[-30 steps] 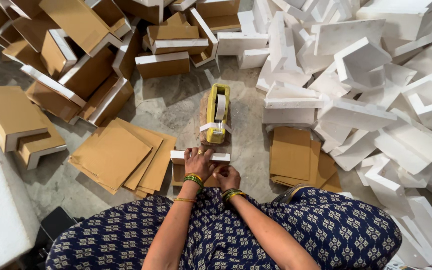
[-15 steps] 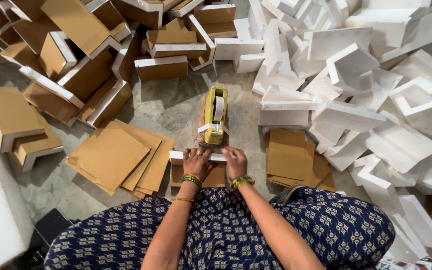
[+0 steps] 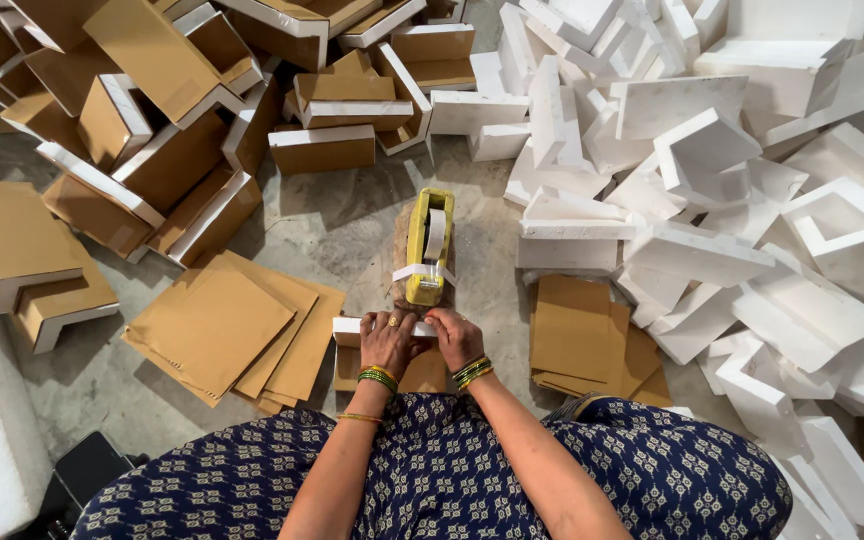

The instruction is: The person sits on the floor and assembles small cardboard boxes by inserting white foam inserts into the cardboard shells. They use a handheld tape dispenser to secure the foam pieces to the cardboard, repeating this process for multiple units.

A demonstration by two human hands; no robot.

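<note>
Left hand (image 3: 387, 343) and right hand (image 3: 455, 337) press side by side on a white foam piece (image 3: 352, 326) backed with cardboard. Yellow tape dispenser (image 3: 429, 247) stands just beyond the fingers. Flat cardboard sheets (image 3: 222, 330) lie left of the left hand; white foam corner pieces (image 3: 712, 230) are heaped beyond the right hand.
</note>
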